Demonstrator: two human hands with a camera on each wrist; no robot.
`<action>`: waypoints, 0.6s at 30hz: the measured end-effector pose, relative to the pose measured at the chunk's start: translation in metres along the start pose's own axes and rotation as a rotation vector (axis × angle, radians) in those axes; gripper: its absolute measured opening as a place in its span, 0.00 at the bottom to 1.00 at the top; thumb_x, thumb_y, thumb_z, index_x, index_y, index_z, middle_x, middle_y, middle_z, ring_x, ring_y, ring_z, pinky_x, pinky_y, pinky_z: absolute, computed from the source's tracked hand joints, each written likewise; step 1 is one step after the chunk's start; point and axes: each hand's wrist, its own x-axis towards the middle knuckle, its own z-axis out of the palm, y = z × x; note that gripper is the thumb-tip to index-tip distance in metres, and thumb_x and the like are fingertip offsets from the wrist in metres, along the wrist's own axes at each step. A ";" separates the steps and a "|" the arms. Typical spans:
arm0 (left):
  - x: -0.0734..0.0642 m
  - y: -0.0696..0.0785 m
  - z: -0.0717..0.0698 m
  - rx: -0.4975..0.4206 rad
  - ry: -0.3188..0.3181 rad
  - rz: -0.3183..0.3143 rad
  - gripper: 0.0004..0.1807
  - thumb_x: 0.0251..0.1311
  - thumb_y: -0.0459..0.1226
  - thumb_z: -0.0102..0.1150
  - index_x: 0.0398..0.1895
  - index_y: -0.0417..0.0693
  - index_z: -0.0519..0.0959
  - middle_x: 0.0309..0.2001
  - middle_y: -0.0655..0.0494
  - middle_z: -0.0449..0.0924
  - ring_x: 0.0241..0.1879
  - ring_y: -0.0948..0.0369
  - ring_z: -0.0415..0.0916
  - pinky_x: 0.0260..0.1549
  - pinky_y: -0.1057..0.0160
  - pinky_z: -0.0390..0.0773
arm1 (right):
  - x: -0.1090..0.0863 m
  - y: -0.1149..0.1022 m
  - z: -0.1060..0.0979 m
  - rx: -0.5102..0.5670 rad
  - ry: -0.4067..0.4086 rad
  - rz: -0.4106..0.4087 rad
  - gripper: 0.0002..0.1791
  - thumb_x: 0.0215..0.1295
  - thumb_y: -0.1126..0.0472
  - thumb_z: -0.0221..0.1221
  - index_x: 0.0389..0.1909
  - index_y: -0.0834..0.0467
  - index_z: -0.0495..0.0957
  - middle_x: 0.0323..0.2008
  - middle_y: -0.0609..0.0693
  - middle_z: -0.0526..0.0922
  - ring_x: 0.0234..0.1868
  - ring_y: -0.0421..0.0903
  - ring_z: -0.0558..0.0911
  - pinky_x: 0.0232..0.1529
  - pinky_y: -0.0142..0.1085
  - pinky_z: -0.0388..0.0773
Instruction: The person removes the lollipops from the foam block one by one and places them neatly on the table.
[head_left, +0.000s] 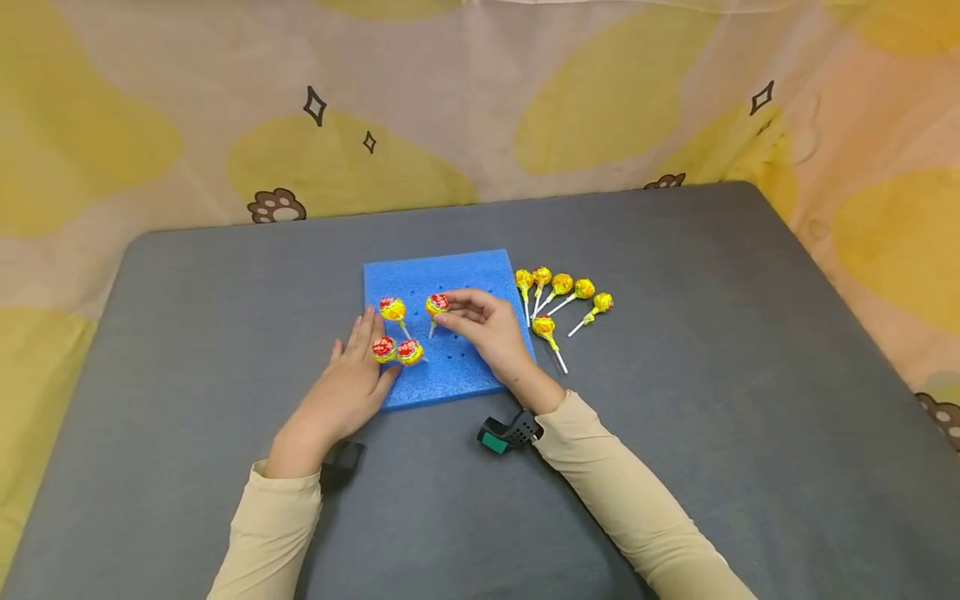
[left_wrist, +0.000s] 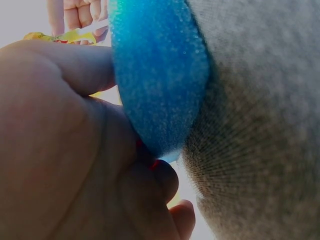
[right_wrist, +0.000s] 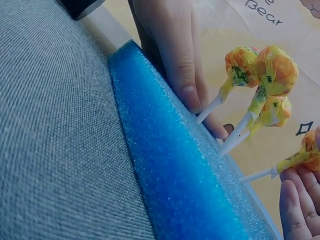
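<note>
The right hand (head_left: pixel 487 327) pinches a lollipop (head_left: pixel 437 305) over the blue foam (head_left: pixel 450 367). The left hand (head_left: pixel 347 385), fingers flat, presses the foam's nine o'clock edge. More lollipops (head_left: pixel 564 293) lie at three o'clock.

Grey fabric-topped desk (head_left: pixel 750 350) with rounded corners, set before a draped cloth backdrop (head_left: pixel 480 92) in cream, printed with yellow blobs, brown paws, small stars. Soft, even light.

On the patterned cloth (right_wrist: pixel 240 30) behind the table, at the top edge of my right wrist view, I read "Bear" beneath a cut-off word. The lollipop wrappers' (head_left: pixel 439 302) print stays illegible.
</note>
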 end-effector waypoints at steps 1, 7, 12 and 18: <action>0.001 0.000 0.000 -0.001 0.001 0.001 0.42 0.68 0.44 0.47 0.74 0.35 0.38 0.75 0.41 0.30 0.73 0.45 0.30 0.65 0.38 0.40 | 0.000 0.000 0.000 0.001 0.002 0.004 0.17 0.56 0.75 0.62 0.47 0.75 0.77 0.37 0.56 0.83 0.38 0.42 0.82 0.42 0.35 0.80; 0.001 0.000 0.000 -0.002 -0.003 0.006 0.42 0.68 0.44 0.46 0.74 0.34 0.38 0.75 0.41 0.30 0.73 0.45 0.30 0.65 0.38 0.40 | -0.001 -0.002 -0.001 -0.002 -0.003 0.021 0.17 0.57 0.74 0.63 0.48 0.74 0.77 0.37 0.55 0.83 0.38 0.42 0.82 0.42 0.34 0.79; 0.000 -0.001 0.000 -0.001 -0.006 -0.002 0.42 0.69 0.44 0.46 0.74 0.34 0.38 0.75 0.41 0.29 0.73 0.45 0.30 0.66 0.38 0.39 | -0.001 -0.001 0.000 -0.004 -0.007 0.018 0.17 0.57 0.73 0.63 0.48 0.75 0.76 0.37 0.55 0.83 0.38 0.41 0.82 0.42 0.33 0.79; -0.001 -0.001 -0.001 0.001 -0.004 -0.001 0.41 0.69 0.44 0.46 0.74 0.34 0.38 0.75 0.41 0.29 0.73 0.46 0.29 0.66 0.39 0.40 | 0.000 -0.001 0.001 0.023 0.006 0.006 0.17 0.57 0.74 0.63 0.47 0.75 0.77 0.36 0.53 0.83 0.37 0.42 0.82 0.41 0.33 0.79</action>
